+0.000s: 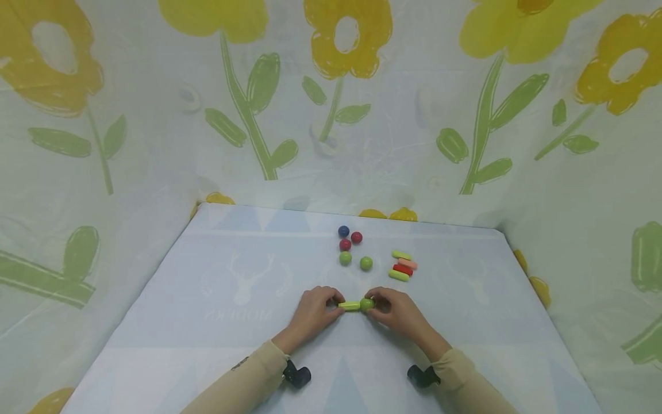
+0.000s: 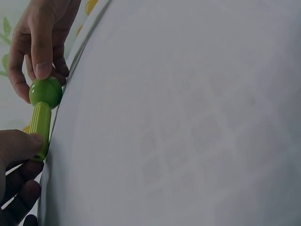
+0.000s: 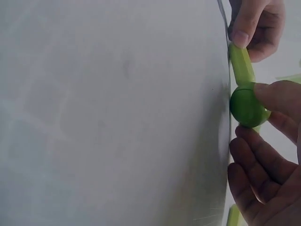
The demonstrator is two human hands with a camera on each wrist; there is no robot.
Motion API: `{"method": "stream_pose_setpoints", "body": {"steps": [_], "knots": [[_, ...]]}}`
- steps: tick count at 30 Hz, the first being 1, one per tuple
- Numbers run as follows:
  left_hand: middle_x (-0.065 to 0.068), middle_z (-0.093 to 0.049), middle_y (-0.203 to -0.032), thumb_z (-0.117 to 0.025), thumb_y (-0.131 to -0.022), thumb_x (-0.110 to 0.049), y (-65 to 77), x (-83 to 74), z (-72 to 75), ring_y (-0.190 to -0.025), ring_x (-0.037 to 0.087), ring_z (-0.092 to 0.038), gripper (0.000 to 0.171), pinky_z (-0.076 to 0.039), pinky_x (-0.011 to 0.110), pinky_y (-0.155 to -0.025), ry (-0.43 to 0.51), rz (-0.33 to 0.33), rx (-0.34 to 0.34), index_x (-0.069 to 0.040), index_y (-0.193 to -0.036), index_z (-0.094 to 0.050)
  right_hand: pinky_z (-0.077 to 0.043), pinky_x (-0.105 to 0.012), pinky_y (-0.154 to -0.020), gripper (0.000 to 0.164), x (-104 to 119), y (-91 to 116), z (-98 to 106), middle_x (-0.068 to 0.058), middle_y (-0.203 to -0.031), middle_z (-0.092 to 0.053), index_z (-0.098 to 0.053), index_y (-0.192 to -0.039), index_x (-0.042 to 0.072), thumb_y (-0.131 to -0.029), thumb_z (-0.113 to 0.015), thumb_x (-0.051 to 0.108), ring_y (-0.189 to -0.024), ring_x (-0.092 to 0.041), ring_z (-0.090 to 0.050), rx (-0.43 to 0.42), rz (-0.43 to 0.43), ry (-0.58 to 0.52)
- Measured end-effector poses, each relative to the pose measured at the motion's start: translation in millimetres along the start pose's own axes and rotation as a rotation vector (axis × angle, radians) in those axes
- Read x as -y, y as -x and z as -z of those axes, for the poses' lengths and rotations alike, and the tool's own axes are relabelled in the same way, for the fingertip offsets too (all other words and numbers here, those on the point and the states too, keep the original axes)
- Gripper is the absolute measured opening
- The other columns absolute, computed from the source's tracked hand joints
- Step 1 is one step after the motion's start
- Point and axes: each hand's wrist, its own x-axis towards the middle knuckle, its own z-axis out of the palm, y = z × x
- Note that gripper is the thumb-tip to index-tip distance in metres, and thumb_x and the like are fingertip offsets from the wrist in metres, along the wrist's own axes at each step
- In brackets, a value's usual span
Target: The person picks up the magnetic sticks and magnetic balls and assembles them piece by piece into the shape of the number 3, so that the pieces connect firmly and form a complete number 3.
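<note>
A person's two hands hold a yellow-green stick (image 1: 349,306) and a green ball (image 1: 366,305) end to end at the middle of a pale counter (image 1: 170,322), the pieces touching. The left hand (image 1: 316,307) has its grip pinched on the stick's left end; the right hand (image 1: 398,310) has its grip set to the ball's width, thumb and fingertips on its right side. Whether the two are joined or merely meet cannot be told. The likeliest trouble is a crooked push: held only at one end, the stick could tilt and skew the fit. The ball, smooth and round, could also turn or pop out of the fingertips if squeezed off-center. Loose, it might roll to the far side and knock the spare green ball (image 1: 366,263), or veer right toward the red stick (image 1: 403,269) and pink stick (image 1: 407,264) lying side by side.
</note>
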Motion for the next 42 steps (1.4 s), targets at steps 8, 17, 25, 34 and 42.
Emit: {"method": "stream_pose_setpoints", "body": {"steps": [8,17,25,34,42], "knots": [[-0.009,-0.07,-0.092,-0.082,-0.086,-0.021,-0.9,0.6,-1.9,-0.08,0.007,-0.056,0.016,-0.046,0.028,-0.075,-0.006,0.01,-0.012,-0.02,-0.1,-0.075,-0.054,-0.035,-0.09,0.03,-2,1,0,0.013,-0.106,-0.07,-0.072,-0.114,0.02,-0.086,-0.082,0.017,-0.095,-0.007,-0.062,-0.017,0.022,-0.018],[-0.006,-0.069,-0.093,-0.081,-0.085,-0.019,-2.3,-0.2,-0.6,-0.082,0.009,-0.058,0.021,-0.048,0.03,-0.076,0.008,0.008,-0.005,-0.016,-0.104,-0.073,-0.055,-0.034,-0.089,0.03,-3,0,1,0.011,-0.107,-0.071,-0.073,-0.114,0.019,-0.086,-0.083,0.017,-0.094,-0.008,-0.062,-0.021,0.013,-0.017],[-0.006,-0.068,-0.096,-0.076,-0.089,-0.025,-3.6,2.1,0.6,-0.085,0.009,-0.057,0.023,-0.049,0.03,-0.078,0.052,0.031,0.012,-0.015,-0.11,-0.072,-0.055,-0.034,-0.089,0.03,-5,0,1,0.011,-0.107,-0.07,-0.073,-0.115,0.019,-0.086,-0.082,0.018,-0.094,-0.008,-0.062,-0.021,0.032,-0.02],[-0.003,-0.068,-0.096,-0.07,-0.094,-0.024,-6.8,3.7,5.9,-0.086,0.014,-0.059,0.02,-0.049,0.033,-0.078,0.051,0.066,-0.014,-0.013,-0.111,-0.071,-0.055,-0.034,-0.089,0.03,-5,1,-1,0.01,-0.106,-0.07,-0.073,-0.115,0.019,-0.086,-0.082,0.017,-0.094,-0.008,-0.063,-0.019,0.018,-0.026],[-0.003,-0.068,-0.095,-0.073,-0.093,-0.025,-14.9,11.1,8.5,-0.083,0.014,-0.058,0.022,-0.048,0.033,-0.076,-0.012,0.075,-0.059,-0.013,-0.11,-0.071,-0.055,-0.033,-0.089,0.031,-4,2,-2,0.011,-0.107,-0.07,-0.072,-0.115,0.02,-0.086,-0.082,0.018,-0.094,-0.008,-0.062,-0.006,0.003,-0.043]]}}
